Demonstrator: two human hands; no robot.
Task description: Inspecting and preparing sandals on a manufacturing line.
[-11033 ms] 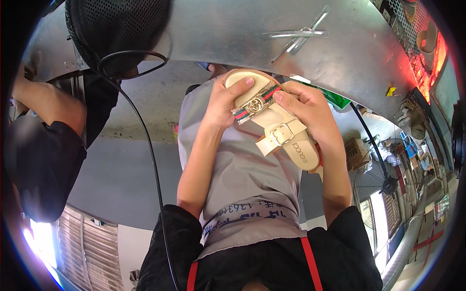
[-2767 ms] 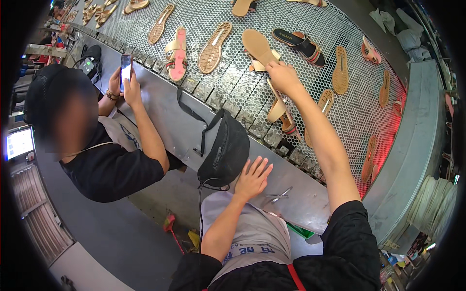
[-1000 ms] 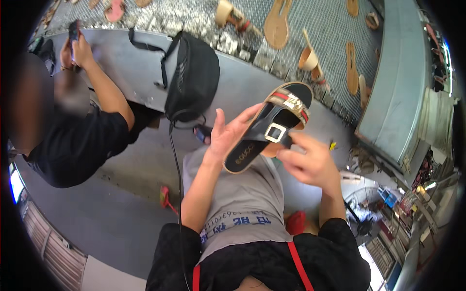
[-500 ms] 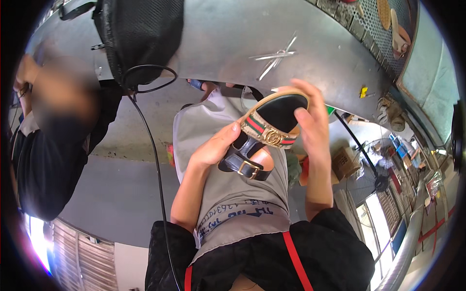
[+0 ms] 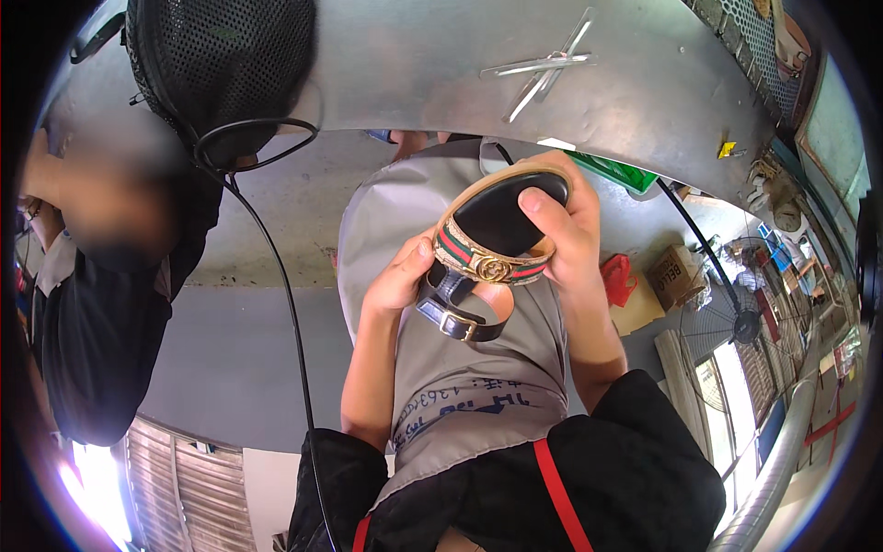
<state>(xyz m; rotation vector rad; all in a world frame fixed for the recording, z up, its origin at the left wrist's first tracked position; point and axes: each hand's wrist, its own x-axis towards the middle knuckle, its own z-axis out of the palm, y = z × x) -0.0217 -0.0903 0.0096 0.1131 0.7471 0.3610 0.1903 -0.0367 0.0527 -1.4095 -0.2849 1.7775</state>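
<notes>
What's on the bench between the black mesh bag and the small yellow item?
In the head view, thin silver tools lie crossed on the metal bench between the bag and the yellow item.

From my remote post I see a footwear workshop: a sandal (image 5: 487,221) above a grey work apron (image 5: 478,354), a metal bench (image 5: 405,74) across the far side, footwear (image 5: 790,48) on mesh (image 5: 748,29) far right, a fan (image 5: 746,327) to the right.

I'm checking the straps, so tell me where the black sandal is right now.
In the head view, the black sandal is just right of centre, held between the left hand and right hand, over the grey apron.
</notes>
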